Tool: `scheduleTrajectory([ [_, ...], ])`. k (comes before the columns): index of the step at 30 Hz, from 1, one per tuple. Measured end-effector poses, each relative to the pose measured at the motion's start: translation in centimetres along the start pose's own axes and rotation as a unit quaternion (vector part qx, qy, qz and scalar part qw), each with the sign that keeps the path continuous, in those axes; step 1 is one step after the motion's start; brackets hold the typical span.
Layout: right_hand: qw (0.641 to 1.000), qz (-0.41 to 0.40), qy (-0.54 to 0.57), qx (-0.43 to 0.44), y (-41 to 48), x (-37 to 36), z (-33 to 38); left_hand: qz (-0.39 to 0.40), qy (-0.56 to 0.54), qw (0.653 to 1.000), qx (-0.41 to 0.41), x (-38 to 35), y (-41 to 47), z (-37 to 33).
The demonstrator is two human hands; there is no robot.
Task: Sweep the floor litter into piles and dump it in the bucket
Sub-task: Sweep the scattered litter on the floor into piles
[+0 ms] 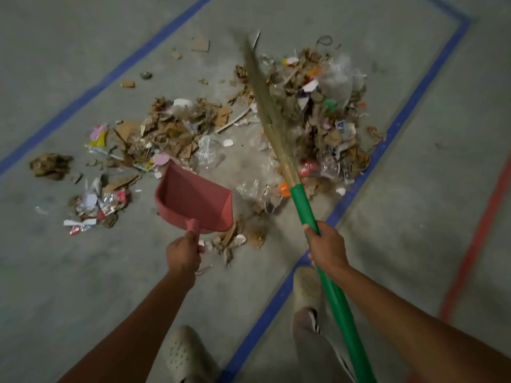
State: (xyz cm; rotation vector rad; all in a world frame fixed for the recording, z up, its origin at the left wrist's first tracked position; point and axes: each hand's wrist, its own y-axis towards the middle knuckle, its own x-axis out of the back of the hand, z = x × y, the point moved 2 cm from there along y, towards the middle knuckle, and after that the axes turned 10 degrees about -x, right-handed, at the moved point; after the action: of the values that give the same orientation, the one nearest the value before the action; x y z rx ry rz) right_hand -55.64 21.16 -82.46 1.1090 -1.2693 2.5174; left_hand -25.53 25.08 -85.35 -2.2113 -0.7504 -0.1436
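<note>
The left hand (pixel 183 254) grips the empty dustpan (pixel 193 200) by its handle; the right hand (pixel 326 246) grips the broom (pixel 304 205), bristles over the litter (pixel 326 128).

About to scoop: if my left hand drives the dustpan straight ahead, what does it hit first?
Probably the clear plastic wrap just beyond the dustpan lip, then the cardboard pile. The left hand may be holding it raised; height is unclear.
</note>
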Motion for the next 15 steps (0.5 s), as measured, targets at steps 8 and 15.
scheduleTrajectory([
  [8,0.995,0.090,-0.048,-0.005,-12.5,-7.4,-6.6,0.028,0.049,0.998,0.028,11.3,-3.4,6.3],
  [15,0.960,0.171,-0.219,-0.025,-15.0,-8.0,-16.6,0.006,0.069,0.995,0.072,14.3,-6.9,12.6],
])
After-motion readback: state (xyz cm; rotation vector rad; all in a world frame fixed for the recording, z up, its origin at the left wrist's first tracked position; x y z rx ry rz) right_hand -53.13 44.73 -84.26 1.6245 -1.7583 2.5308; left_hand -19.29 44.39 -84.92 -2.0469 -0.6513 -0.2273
